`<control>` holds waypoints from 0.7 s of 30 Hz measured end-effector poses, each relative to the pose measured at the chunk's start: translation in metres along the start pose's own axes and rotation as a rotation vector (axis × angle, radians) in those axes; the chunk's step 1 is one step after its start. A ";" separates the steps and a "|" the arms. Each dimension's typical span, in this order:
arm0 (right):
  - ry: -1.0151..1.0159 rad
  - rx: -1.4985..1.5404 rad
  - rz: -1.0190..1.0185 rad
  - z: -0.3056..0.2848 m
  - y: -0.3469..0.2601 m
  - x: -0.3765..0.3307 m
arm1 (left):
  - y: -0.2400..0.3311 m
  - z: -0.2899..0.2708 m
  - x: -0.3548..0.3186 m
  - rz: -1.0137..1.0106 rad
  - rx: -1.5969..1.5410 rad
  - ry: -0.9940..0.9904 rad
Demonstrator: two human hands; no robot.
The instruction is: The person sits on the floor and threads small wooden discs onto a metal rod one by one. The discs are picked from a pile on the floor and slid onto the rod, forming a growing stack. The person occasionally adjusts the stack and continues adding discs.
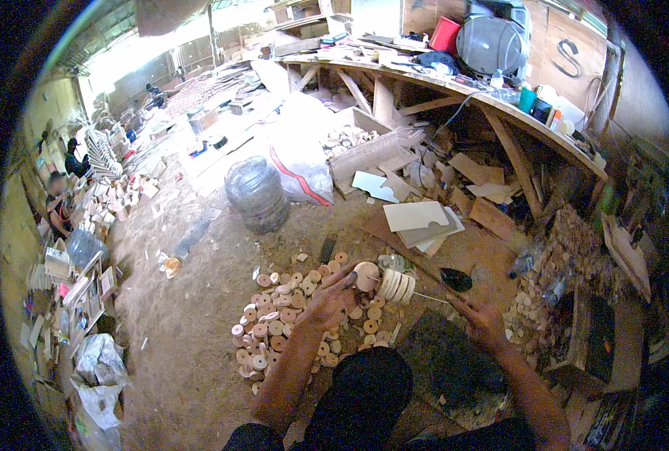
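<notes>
My left hand [333, 302] is closed on a round wooden disc [366, 276] above a pile of similar discs. My right hand [481, 322] grips the outer end of a thin pale rod [431, 298]. Several wooden discs [398, 286] sit side by side along that rod, close to the disc in my left hand. Whether the held disc touches the rod cannot be made out. Loose discs [277, 328], many with a centre hole, lie heaped on the dirt floor beneath and left of my left hand.
A large clear plastic bottle [257, 194] stands ahead, beside a white sack [302, 169] with a red stripe. Cut boards [422, 219] lie ahead right, below a cluttered workbench [455, 81]. Wood scraps [79, 282] line the left wall, where other people sit.
</notes>
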State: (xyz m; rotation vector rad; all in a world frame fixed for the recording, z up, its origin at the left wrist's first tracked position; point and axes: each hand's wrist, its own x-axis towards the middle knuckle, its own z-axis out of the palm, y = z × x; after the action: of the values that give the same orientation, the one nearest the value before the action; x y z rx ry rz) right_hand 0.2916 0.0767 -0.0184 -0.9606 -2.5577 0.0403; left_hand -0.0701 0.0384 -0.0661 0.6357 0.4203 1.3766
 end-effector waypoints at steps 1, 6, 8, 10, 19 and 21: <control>-0.004 -0.005 0.003 0.000 0.000 0.000 | -0.002 -0.002 0.000 -0.003 -0.010 0.038; -0.060 0.030 0.052 -0.004 -0.002 -0.002 | -0.005 -0.003 0.004 -0.013 -0.131 -0.022; -0.086 0.043 0.081 -0.005 -0.003 -0.002 | -0.002 0.001 0.003 -0.009 -0.063 -0.015; -0.052 0.087 0.075 -0.005 -0.002 -0.003 | 0.000 0.005 -0.001 0.038 0.072 0.013; -0.052 0.001 0.060 0.002 0.005 -0.007 | -0.003 0.004 0.004 0.055 0.103 0.061; 0.003 0.004 0.013 0.003 0.005 -0.008 | -0.002 0.003 0.003 0.058 0.142 0.079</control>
State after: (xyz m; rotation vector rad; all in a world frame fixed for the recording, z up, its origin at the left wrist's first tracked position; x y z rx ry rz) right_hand 0.2986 0.0758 -0.0251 -0.9754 -2.5481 0.0475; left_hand -0.0661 0.0408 -0.0646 0.7154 0.5704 1.4389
